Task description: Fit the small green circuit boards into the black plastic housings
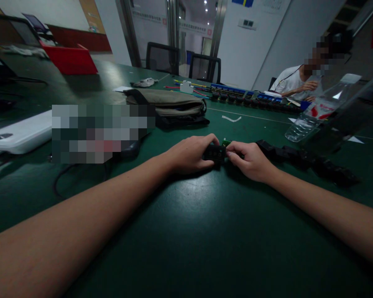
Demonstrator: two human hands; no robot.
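Observation:
On the dark green table (186, 231), my left hand (191, 155) has its thumb and fingers around a small black block (214, 153). My right hand (247, 159) touches the block's right end with thumb and forefinger pinched together. What that pinch holds is too small to make out. Just behind the fingertips shows a small green part (226, 142). A row of black blocks (307, 159) runs rightward from behind my right hand.
A grey-brown bag (170, 103) lies beyond my left hand. A plastic bottle (323, 107) stands at the right, with a seated person (294, 80) behind it. Farther back are a long row of blue and black parts (248, 95) and a red bin (70, 60).

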